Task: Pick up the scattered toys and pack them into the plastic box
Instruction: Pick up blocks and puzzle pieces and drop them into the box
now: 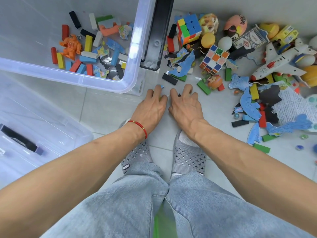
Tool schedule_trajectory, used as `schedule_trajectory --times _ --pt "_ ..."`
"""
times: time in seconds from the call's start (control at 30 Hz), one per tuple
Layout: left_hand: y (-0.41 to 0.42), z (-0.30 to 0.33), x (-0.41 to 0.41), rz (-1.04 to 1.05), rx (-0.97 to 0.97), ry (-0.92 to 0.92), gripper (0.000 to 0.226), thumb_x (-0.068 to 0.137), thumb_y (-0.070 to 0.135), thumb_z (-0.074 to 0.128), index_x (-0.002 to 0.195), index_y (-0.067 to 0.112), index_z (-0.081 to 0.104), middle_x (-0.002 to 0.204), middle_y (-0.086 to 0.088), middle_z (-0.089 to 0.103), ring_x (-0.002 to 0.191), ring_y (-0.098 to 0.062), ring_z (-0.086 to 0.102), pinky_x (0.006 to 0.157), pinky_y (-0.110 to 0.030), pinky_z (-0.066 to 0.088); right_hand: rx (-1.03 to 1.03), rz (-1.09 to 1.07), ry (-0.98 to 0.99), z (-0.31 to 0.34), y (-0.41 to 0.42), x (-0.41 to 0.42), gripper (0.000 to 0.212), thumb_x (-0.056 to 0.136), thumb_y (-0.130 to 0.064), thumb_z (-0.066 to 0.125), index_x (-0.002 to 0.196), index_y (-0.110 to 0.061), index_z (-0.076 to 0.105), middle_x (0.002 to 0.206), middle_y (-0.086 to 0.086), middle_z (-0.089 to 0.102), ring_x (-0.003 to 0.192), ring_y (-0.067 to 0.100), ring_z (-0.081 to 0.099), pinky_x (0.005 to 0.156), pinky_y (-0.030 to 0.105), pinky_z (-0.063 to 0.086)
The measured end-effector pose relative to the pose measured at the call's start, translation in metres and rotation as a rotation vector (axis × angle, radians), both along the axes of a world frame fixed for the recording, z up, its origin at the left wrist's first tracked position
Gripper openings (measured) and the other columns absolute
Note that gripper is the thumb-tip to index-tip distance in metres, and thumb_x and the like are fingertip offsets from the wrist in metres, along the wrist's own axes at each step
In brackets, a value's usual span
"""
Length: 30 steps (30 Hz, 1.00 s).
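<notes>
Toy pack-up: hands at floor, box at 10 o'clock

Left hand (pixel 151 107) and right hand (pixel 184 104) curl over small pieces (hidden; grip unclear). Plastic box (pixel 132 66) long axis toward 11 o'clock.

Bright, even, cool daylight across the floor (pixel 109 107). Soft, faint shadows only, close under the hands. White glare streaking along the plastic box (pixel 133 48) rim. Sharp in the middle; strongly bowed at the edges, wide-angle. Slightly soft and smeared toward the right edge and bottom corners.
</notes>
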<state>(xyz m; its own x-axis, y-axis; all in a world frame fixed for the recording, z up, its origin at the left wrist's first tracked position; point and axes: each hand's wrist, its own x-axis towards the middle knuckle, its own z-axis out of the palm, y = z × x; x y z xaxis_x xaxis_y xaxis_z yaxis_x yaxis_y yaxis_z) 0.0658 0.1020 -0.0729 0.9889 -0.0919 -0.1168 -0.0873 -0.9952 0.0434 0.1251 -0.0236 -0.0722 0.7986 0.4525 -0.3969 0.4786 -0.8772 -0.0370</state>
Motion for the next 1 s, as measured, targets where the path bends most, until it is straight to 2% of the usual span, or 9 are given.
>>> schedule_trajectory --times 0.13,0.23,0.3,0.4,0.53,0.6,0.73,0.83,1.0 --pt "-0.003 -0.007 -0.001 0.031 0.039 0.017 0.027 0.081 -0.005 0.031 0.088 0.004 0.056 0.119 -0.031 0.056 0.083 -0.033 0.055 0.054 -0.034 0.039 0.021 -0.038 -0.006 0.002 0.0 -0.001 0.022 0.095 -0.012 0.049 0.116 -0.008 0.047 0.117 0.026 0.047 0.087 0.037 0.056 0.056 0.04 0.038" --pt "-0.01 -0.017 0.0 0.01 0.096 0.034 0.022 0.088 -0.004 0.033 0.09 0.005 0.053 0.117 -0.04 0.054 0.088 -0.036 0.055 0.07 -0.041 0.048 0.006 -0.037 -0.074 0.003 -0.005 0.0 0.02 0.091 -0.003 0.052 0.111 -0.007 0.052 0.108 0.019 0.052 0.078 0.034 0.059 0.048 0.033 0.025" --pt "-0.011 -0.017 0.001 -0.04 0.115 0.051 0.02 0.096 0.003 0.035 0.087 0.006 0.053 0.102 -0.032 0.058 0.085 -0.033 0.055 0.069 -0.041 0.049 0.011 -0.003 -0.116 0.004 -0.009 0.001 0.021 0.087 0.002 0.054 0.107 -0.007 0.054 0.107 0.018 0.053 0.071 0.032 0.058 0.044 0.03 0.016" --pt "-0.008 -0.008 0.004 -0.016 0.089 -0.003 0.061 0.097 0.003 -0.006 0.083 0.005 0.053 0.087 -0.021 0.055 0.082 -0.034 0.056 0.062 -0.042 0.05 0.064 0.063 -0.08 0.001 -0.015 0.006 0.031 0.084 0.008 0.057 0.11 -0.008 0.052 0.111 0.02 0.05 0.063 0.028 0.042 0.044 0.031 0.017" --pt "-0.003 -0.008 0.001 0.031 0.047 -0.039 0.044 0.092 0.001 0.015 0.086 0.002 0.059 0.092 -0.023 0.057 0.094 -0.042 0.058 0.066 -0.042 0.054 0.195 0.043 0.004 0.003 -0.022 0.019 0.028 0.083 0.005 0.057 0.106 -0.009 0.049 0.107 0.017 0.043 0.059 0.03 0.039 0.044 0.036 0.029" --pt "-0.004 -0.008 0.0 0.052 0.041 -0.025 0.042 0.089 -0.001 0.018 0.084 0.003 0.059 0.094 -0.022 0.058 0.087 -0.038 0.059 0.063 -0.04 0.051 0.312 -0.073 0.089 0.006 -0.03 0.024 0.019 0.087 -0.006 0.058 0.105 -0.011 0.053 0.109 0.013 0.043 0.07 0.033 0.049 0.059 0.04 0.044" --pt "-0.002 -0.012 -0.001 0.065 0.034 -0.003 0.036 0.083 -0.005 0.023 0.086 0.003 0.058 0.11 -0.027 0.057 0.087 -0.038 0.054 0.065 -0.041 0.051 0.547 -0.381 0.253 0.015 -0.043 0.027 0.017 0.084 -0.018 0.065 0.1 -0.019 0.059 0.111 0.005 0.045 0.086 0.024 0.051 0.079 0.033 0.042" --pt "-0.001 -0.013 -0.002 0.122 0.028 0.021 0.027 0.078 -0.012 0.039 0.085 0.001 0.061 0.097 -0.023 0.057 0.086 -0.04 0.054 0.055 -0.04 0.051 0.602 -0.479 0.265 0.023 -0.048 0.025 0.015 0.082 -0.02 0.067 0.094 -0.023 0.06 0.109 0.006 0.049 0.087 0.021 0.052 0.076 0.03 0.041" --pt "-0.001 -0.008 -0.008 0.149 -0.058 0.088 0.023 0.072 -0.015 0.048 0.082 0.0 0.062 0.09 -0.022 0.055 0.082 -0.04 0.052 0.063 -0.046 0.052 0.648 -0.552 0.321 0.039 -0.052 0.018 0.015 0.076 -0.023 0.068 0.086 -0.031 0.06 0.102 0.002 0.05 0.079 0.023 0.06 0.071 0.045 0.059"
